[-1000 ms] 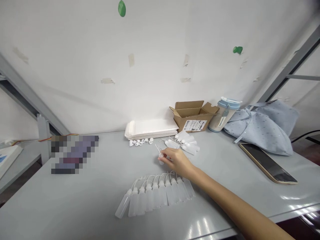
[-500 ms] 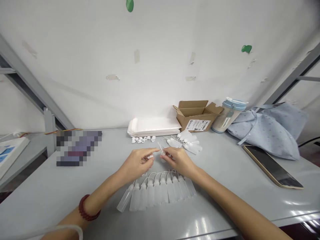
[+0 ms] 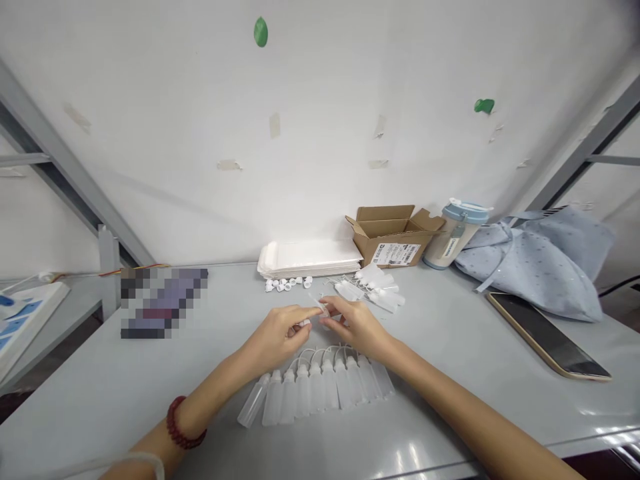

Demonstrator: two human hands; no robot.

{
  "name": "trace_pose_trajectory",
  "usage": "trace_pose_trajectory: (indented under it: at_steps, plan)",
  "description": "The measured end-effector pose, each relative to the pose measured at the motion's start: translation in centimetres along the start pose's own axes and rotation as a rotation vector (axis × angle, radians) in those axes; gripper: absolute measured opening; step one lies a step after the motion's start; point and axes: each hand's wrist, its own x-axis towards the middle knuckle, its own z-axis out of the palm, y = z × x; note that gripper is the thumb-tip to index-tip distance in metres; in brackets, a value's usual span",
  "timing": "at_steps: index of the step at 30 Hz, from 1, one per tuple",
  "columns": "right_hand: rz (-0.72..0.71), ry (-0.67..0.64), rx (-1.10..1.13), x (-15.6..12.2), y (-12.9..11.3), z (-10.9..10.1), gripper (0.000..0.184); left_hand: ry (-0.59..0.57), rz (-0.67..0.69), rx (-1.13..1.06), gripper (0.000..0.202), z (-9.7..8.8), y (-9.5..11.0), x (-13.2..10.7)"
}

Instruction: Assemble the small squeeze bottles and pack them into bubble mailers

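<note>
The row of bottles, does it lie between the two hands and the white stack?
No, the row of bottles lies nearer the camera than the left hand and right hand, with the white stack beyond them.

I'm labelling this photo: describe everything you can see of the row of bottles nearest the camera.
The bottles are slim, frosted white and look plastic. They lie side by side on the grey table in a slight fan, necks toward the wall, bases toward the person. Thin, pale tubes curve from many necks. The leftmost bottle slants outward at its base. The right arm covers part of the row's right end; contact there is unclear.
</note>
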Motion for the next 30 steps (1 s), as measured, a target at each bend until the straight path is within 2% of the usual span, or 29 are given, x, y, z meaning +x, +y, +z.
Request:
trace_pose_trajectory:
  at_steps: [6,13,18,22,27,30]
  plan:
    - [-0.045,0.033,-0.087,0.0,0.3,0.2,0.019,0.021,0.005,-0.014,0.039,0.1,-0.1,0.0]
    - [0.018,-0.008,-0.080,0.1,0.1,0.0,0.013,0.063,-0.053,-0.107,0.036,0.0,0.5,0.0]
    - [0.043,-0.041,-0.055,0.2,-0.2,-0.2,0.011,0.064,-0.106,-0.135,0.031,0.3,0.1,0.2]
    - [0.033,-0.098,-0.103,0.3,-0.2,-0.2,0.016,0.113,-0.148,-0.225,0.022,0.4,-0.4,0.3]
    - [-0.061,-0.117,-0.103,0.1,-0.3,-0.3,0.009,0.120,-0.195,-0.398,0.020,0.0,0.1,0.4]
    - [-0.086,-0.117,-0.110,-0.1,-0.7,-0.5,0.021,0.141,-0.184,-0.488,0.022,0.0,0.3,0.5]
